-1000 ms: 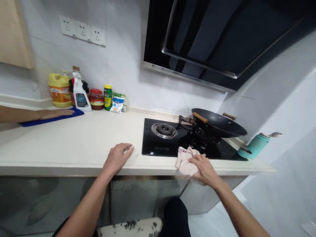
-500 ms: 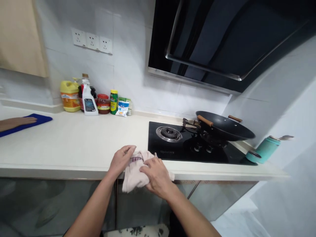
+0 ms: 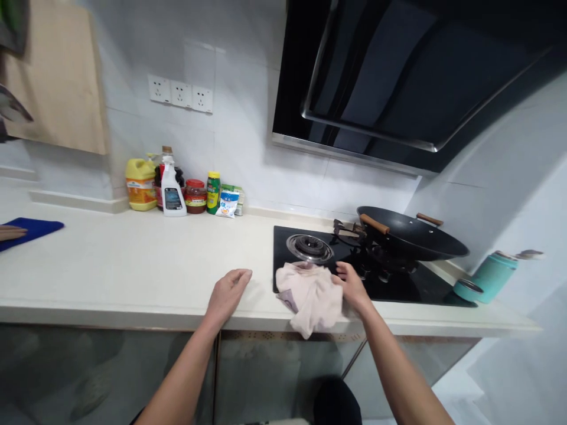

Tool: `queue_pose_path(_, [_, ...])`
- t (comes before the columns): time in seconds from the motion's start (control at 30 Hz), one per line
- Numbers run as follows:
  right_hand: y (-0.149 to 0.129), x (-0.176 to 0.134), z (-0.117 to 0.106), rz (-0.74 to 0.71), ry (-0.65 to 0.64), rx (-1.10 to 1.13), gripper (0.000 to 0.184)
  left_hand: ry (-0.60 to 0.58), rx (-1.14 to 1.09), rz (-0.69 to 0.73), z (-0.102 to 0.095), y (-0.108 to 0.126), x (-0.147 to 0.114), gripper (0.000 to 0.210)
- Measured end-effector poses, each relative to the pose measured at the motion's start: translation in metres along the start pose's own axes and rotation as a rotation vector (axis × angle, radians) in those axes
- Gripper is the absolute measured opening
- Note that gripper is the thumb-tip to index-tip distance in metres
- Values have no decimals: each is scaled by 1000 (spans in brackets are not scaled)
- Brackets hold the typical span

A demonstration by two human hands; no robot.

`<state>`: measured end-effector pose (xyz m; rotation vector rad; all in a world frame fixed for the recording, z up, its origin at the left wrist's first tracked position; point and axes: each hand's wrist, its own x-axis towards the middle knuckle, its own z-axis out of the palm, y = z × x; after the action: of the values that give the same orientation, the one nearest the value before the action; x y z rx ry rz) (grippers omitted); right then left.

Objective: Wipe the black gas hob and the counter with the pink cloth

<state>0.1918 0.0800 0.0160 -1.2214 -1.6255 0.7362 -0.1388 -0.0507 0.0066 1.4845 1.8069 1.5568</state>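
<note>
A pale pink cloth [image 3: 314, 295] lies crumpled over the front left of the black gas stove [image 3: 411, 288], its lower end hanging past the counter edge. A purplish patch shows on its left side. My right hand [image 3: 352, 289] grips the cloth's right side with bent fingers, partly hidden by the folds. Apart from the cloth, to its left, my left hand [image 3: 228, 294] hovers above the counter near its front edge. Its fingers are loosely curved, and nothing is in them.
A black wok [image 3: 411, 236] sits on the right burner. A turquoise container [image 3: 494, 276] lies at the counter's right end. Bottles, a jar [image 3: 195, 196] and packets line the wall. At far left, another person's hand [image 3: 11, 232] rests on a blue cloth [image 3: 39, 229].
The pink cloth has moved right onto the stove's front corner with my right hand. My left hand has come away from it. The other person's hand and blue cloth have shifted left in view.
</note>
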Motion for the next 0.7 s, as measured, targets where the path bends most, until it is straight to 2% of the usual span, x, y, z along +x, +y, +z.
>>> queue_pose_path(0.03, [14, 4, -13, 22, 84, -68, 61, -4, -1, 5, 0, 1, 0, 47])
queue_pose_path(0.1, [32, 4, -35, -26, 187, -175, 58, -11, 0, 13, 1, 2, -1, 45])
queue_pose_path(0.2, [25, -10, -44, -208, 162, -351, 51, -8, 12, 19, 1, 3, -1, 42])
queue_pose_path(0.27, [5, -24, -30, -296, 32, -473, 54, -6, 20, 15, 2, 2, -1, 42])
queue_pose_path(0.3, [-5, -30, -19, -317, -72, -529, 57, -8, 23, 15, 2, 2, -2, 42])
queue_pose_path(0.37, [-21, -39, 8, -299, -295, -636, 67, -14, 31, 18, 2, 0, -2, 42])
queue_pose_path(0.43, [-30, -41, 33, -227, -449, -726, 76, -17, 43, 30, 2, -1, -2, 41])
queue_pose_path(0.53, [-38, -27, 58, -138, -549, -789, 82, 1, 51, 50, 3, -3, -2, 40])
queue_pose_path(0.7, [-58, 18, 87, -100, -686, -767, 86, 24, 61, 84, 4, -3, -2, 39])
